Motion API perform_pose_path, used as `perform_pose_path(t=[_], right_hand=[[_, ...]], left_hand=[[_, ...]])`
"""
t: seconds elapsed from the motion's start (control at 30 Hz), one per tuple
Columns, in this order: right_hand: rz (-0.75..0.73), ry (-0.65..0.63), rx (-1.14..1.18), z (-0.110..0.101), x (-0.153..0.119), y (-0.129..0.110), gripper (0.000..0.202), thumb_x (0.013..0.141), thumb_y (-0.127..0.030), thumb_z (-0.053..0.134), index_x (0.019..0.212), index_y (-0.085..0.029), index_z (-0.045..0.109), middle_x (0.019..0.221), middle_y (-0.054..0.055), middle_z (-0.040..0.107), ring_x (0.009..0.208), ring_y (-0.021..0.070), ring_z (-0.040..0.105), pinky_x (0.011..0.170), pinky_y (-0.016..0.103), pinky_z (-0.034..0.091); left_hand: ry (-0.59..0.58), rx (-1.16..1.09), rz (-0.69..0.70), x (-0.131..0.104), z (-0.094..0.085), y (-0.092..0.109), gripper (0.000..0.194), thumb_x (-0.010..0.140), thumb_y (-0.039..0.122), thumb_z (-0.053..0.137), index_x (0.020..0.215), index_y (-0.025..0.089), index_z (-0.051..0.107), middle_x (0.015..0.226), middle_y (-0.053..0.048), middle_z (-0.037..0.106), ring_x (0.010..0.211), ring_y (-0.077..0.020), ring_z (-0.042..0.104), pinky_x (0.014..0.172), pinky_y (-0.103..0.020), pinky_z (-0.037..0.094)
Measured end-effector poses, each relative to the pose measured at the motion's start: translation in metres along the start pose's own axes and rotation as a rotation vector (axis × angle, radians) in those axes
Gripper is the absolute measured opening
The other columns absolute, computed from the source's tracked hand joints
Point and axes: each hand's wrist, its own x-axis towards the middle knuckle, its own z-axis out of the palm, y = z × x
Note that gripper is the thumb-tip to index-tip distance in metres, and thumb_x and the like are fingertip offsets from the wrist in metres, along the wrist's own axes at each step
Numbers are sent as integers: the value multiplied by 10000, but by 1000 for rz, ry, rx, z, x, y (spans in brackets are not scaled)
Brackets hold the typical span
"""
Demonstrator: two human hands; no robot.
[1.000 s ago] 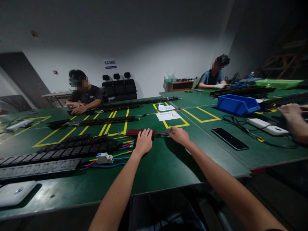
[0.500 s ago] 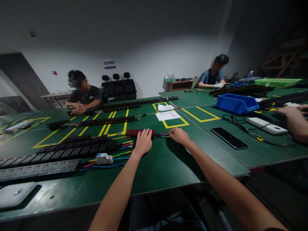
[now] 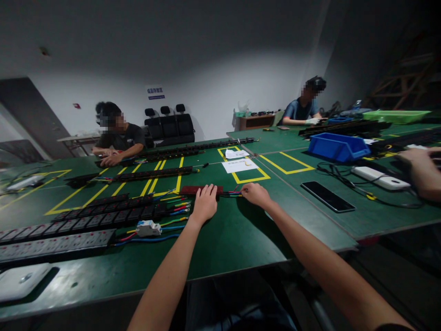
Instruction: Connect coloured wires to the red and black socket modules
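Observation:
My left hand (image 3: pixel 206 204) lies over a dark red strip (image 3: pixel 188 190) on the green table, its fingers stretched flat across the top. From the strip's right end come several thin coloured wires (image 3: pixel 231 194), red and blue among them. My right hand (image 3: pixel 255 194) is closed in a pinch on the far ends of these wires; its fingertips hide them. Left of my hands lie rows of black socket strips (image 3: pixel 113 216) with coloured leads ending in metal lugs. A small white circuit breaker (image 3: pixel 148 228) sits on the leads of the nearest grey-faced socket strip (image 3: pixel 65 243).
A phone (image 3: pixel 327 196), a white device (image 3: pixel 381 178) with black cables and a blue bin (image 3: pixel 339 147) are to the right. Paper sheets (image 3: pixel 237 166) lie ahead. Two people (image 3: pixel 120 138) work across the tables; another person's hand (image 3: pixel 422 165) shows at the right edge.
Both hands stay in the same place, on the strip and the wires. The view has shifted very slightly.

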Motion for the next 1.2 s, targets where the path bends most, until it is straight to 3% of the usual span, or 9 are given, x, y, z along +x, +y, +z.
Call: perform_pose_path(t=[0.47, 1.2], right_hand=[[-35, -2, 9, 0, 2, 2, 318, 954, -267, 517, 957, -241, 834, 1036, 80, 804, 918, 215, 730, 669, 229, 426], [-67, 0, 14, 3, 4, 4, 323, 953, -250, 523, 1006, -241, 842, 1070, 88, 801, 942, 219, 725, 730, 234, 452]], left_hand=[[-1, -4, -3, 0, -1, 0, 588, 1009, 203, 426, 1595, 157, 424, 1654, -137, 440, 1542, -303, 386, 1271, -546, 309], [-17, 7, -7, 0, -1, 0, 590, 1018, 204, 434, 1606, 162, 415, 1664, -129, 425, 1550, -302, 375, 1278, -537, 303]])
